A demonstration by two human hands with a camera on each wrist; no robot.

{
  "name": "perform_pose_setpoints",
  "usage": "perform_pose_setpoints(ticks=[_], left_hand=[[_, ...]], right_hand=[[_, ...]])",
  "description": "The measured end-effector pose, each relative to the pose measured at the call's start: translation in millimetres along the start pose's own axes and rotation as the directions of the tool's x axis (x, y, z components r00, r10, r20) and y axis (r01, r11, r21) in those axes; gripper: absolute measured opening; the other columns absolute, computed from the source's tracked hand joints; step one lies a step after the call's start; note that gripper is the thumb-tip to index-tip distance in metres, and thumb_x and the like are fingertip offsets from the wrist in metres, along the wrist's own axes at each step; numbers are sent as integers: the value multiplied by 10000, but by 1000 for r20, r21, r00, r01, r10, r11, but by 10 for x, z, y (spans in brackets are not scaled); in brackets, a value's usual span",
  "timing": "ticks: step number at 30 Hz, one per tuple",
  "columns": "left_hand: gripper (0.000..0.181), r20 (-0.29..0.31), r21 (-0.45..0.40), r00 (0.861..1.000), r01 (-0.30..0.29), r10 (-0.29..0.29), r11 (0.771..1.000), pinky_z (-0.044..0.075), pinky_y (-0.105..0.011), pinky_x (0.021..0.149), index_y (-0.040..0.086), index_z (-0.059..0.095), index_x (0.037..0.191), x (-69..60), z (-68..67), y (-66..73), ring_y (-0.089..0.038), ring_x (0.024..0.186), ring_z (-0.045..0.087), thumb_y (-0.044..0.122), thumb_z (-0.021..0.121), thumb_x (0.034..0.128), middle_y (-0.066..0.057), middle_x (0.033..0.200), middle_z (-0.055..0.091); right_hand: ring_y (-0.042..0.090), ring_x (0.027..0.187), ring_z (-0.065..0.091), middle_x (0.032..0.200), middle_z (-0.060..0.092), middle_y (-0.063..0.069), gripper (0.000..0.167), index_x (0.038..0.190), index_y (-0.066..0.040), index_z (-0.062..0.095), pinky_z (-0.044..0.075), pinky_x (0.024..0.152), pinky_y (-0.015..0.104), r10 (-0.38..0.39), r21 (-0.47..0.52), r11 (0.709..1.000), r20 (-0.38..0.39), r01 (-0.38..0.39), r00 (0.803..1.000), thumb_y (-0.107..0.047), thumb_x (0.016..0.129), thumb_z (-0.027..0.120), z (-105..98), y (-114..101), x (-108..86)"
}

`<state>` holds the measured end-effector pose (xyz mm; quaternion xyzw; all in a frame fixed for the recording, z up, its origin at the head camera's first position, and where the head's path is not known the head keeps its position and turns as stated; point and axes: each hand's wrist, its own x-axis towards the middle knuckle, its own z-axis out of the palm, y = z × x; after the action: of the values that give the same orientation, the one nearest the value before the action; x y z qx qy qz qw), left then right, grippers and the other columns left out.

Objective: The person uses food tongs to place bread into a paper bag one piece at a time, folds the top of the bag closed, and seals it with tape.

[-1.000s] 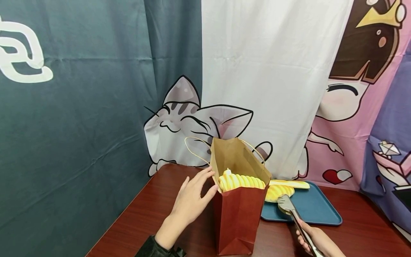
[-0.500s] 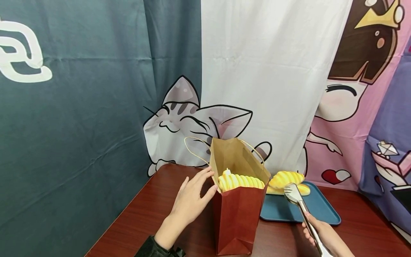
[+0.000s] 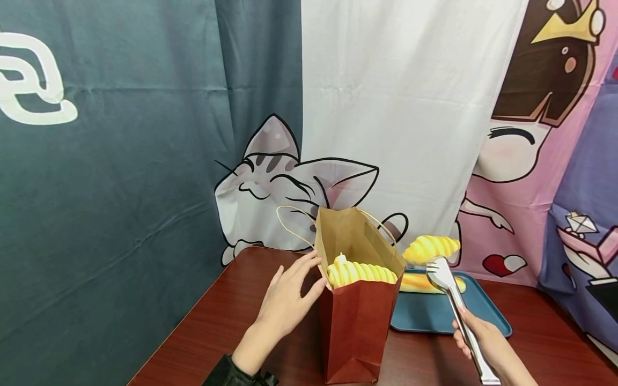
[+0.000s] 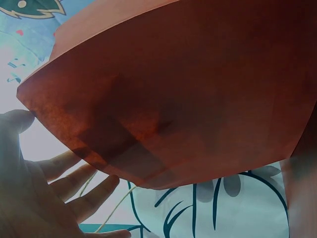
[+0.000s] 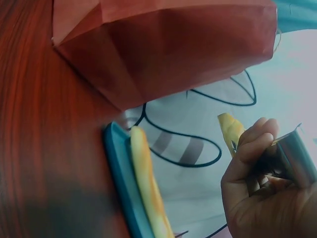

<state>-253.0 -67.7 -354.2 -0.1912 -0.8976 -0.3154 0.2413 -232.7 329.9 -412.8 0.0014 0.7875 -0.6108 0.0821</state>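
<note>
A red paper bag (image 3: 359, 332) stands upright on the table with its mouth open. A ridged yellow bread roll (image 3: 364, 273) shows inside it. My left hand (image 3: 287, 300) touches the bag's left rim, fingers spread and fairly straight; in the left wrist view the thumb and fingertips meet the bag's edge. My right hand (image 3: 485, 332) grips metal tongs (image 3: 456, 300), also seen in the right wrist view with fingers curled round the tongs (image 5: 297, 158). At the tips of the tongs, a yellow scored bread (image 3: 431, 249) is held above the tray, just right of the bag.
A blue tray (image 3: 429, 316) lies right of the bag, with a long bread stick (image 3: 425, 283) along its far side. Twine handles (image 3: 289, 228) rise from the bag. A printed curtain (image 3: 396, 107) hangs behind the brown wooden table (image 3: 217, 332).
The tongs have lifted the scored bread off the tray, raising it past the bread stick. My right hand has shifted slightly right. The left hand and bag have stayed in place.
</note>
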Motion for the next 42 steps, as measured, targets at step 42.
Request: perform_pose_setpoints(ticks=[42], left_hand=[[488, 0, 1, 1000, -12, 12, 1000, 255, -625, 1192, 222, 585, 1383, 1, 0, -5, -110, 1401, 481, 494, 538, 981, 107, 1523, 490]], right_hand=[[65, 457, 500, 559, 564, -26, 374, 876, -144, 593, 362, 407, 344, -375, 47, 923, -122, 383, 919, -346, 1088, 361, 417, -999, -193]])
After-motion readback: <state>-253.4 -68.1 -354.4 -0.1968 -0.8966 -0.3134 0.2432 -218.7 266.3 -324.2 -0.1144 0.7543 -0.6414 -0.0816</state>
